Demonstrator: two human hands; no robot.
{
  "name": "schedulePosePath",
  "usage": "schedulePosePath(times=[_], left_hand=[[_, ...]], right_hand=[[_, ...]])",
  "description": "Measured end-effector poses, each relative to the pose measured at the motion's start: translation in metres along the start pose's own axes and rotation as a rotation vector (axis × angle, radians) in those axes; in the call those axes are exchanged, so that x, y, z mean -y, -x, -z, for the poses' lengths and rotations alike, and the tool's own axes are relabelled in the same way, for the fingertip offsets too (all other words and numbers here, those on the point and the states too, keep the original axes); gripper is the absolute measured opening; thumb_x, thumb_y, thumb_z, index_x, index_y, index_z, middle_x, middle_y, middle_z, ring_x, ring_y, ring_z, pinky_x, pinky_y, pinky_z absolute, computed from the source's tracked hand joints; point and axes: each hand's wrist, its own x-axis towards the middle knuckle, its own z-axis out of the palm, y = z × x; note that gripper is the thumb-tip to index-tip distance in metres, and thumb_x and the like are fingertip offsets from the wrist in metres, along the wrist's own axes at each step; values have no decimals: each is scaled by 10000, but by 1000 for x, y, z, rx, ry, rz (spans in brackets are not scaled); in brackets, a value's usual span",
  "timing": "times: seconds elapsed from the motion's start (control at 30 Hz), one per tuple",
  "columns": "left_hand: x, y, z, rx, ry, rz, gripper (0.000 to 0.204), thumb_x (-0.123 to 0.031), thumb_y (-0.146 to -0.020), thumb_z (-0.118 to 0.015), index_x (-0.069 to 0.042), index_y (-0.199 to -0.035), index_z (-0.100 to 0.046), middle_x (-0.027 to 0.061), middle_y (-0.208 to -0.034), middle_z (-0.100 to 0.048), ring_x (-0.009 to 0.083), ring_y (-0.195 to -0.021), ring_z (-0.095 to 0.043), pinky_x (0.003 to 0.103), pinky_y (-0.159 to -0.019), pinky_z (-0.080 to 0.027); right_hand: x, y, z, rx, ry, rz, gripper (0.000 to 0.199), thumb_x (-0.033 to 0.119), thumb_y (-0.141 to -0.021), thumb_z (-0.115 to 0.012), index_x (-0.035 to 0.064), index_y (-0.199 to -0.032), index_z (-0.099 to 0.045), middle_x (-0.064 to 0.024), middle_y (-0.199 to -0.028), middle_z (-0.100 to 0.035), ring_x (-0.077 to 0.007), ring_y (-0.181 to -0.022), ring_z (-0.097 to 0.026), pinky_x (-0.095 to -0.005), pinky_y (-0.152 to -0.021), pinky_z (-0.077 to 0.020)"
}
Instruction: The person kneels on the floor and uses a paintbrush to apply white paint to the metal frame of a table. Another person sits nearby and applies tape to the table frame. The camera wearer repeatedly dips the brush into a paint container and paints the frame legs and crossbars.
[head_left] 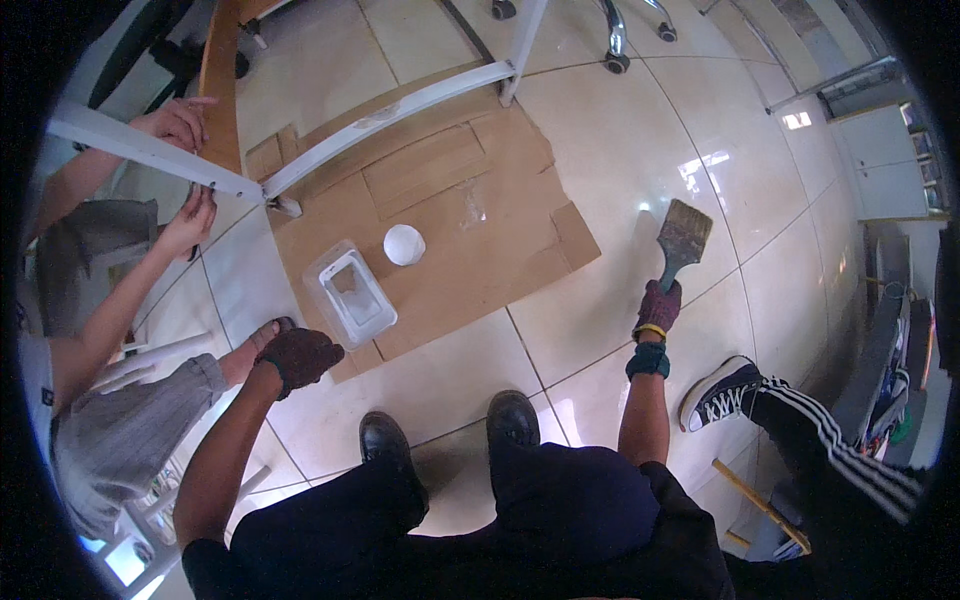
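Observation:
My right hand (pixel 659 306), in a dark maroon knit glove, grips the handle of a wide paintbrush (pixel 686 232). Its broad, brownish bristle end points away from me above the tiled floor. My left hand (pixel 298 361), in a similar dark glove, is curled into a fist with nothing showing in it. Just beyond that fist lies a clear plastic tub (pixel 352 296) smeared with white paint inside. To its right is a small round white container or lid (pixel 404 244). Both rest on a flattened cardboard sheet (pixel 470 285).
A white metal frame (pixel 390 115) crosses above the cardboard's far side. At left, another person's hands (pixel 185 215) are at the frame beside a brown board (pixel 221 90). A striped-trousered person's sneaker (pixel 722 393) is at right. Chair casters (pixel 616 63) stand at the far side.

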Motion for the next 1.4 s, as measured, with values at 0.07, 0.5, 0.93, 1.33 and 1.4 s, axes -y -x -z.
schedulePosePath(times=[0.07,0.5,0.93,1.33,1.4], left_hand=[[-6,-3,3,101,-168,76,248,-235,-912,-460,-63,-1013,-606,109,-1051,-617,188,-820,-643,333,-687,-543],[-24,-18,15,-38,-255,-192,238,-208,-862,-478,-96,-1045,-582,117,-1046,-614,273,-931,-614,385,-777,-506],[-30,-18,13,121,-38,33,290,-204,-859,-493,-107,-1107,-607,91,-1156,-596,246,-1009,-598,382,-855,-479],[-11,-24,-19,73,-135,-94,289,-279,-926,-357,-125,-1062,-559,105,-1151,-573,295,-1007,-574,400,-845,-470],[-11,-25,-25,52,-141,-125,261,-198,-857,-486,-102,-1086,-567,99,-1125,-588,275,-1003,-584,384,-854,-476]], right_hand=[[27,22,9,34,3,-53,430,200,-699,-608,-27,-1057,-538,-204,-881,-627,-358,-788,-593,-410,-746,-471],[67,-17,7,38,62,-103,400,209,-736,-606,-4,-1066,-528,-246,-963,-621,-397,-892,-604,-441,-766,-472],[93,-73,-22,161,226,-24,319,199,-774,-538,33,-1044,-504,-268,-952,-618,-435,-901,-593,-489,-763,-482],[101,-79,-16,187,288,-5,346,226,-749,-540,15,-1024,-529,-265,-955,-621,-431,-915,-592,-473,-782,-481],[99,-80,-21,169,311,-17,331,230,-744,-535,23,-1003,-537,-265,-947,-621,-434,-909,-592,-473,-776,-483]])
